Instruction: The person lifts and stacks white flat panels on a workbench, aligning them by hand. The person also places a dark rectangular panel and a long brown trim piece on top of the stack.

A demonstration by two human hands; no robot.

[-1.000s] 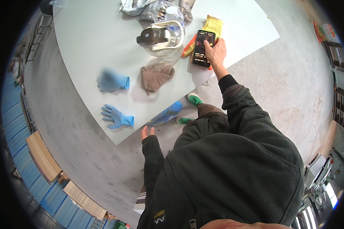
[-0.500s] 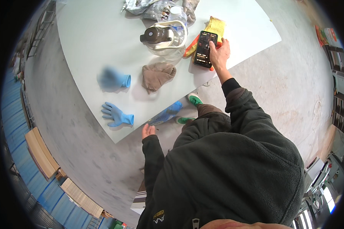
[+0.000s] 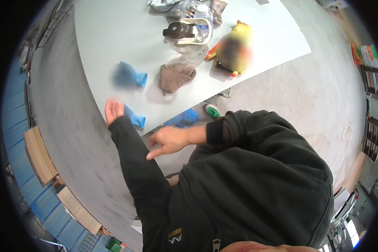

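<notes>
My left hand [image 3: 113, 111] lies flat on the finger end of a blue glove [image 3: 136, 119] at the near edge of the white table [image 3: 113, 33]; I cannot see a grip on it. My right hand [image 3: 168, 140] hovers below that table edge in front of my chest, fingers loosely apart and holding nothing. A second blue glove [image 3: 129, 76] lies farther in on the table, with a crumpled brown cloth [image 3: 175, 77] to its right. A dark phone [image 3: 233, 52], blurred, rests on a yellow item near the table's right side.
A clear jug with a black lid [image 3: 185, 32] and several plastic bags stand at the table's far side. Below the table edge are a blue object [image 3: 182, 119] and a green shoe [image 3: 213, 111]. Grey concrete floor surrounds the table, with wooden boards [image 3: 40, 153] at left.
My right hand let go of the phone, left it on the table and drew back to the near edge. My left hand rose from below the edge onto the nearer blue glove.
</notes>
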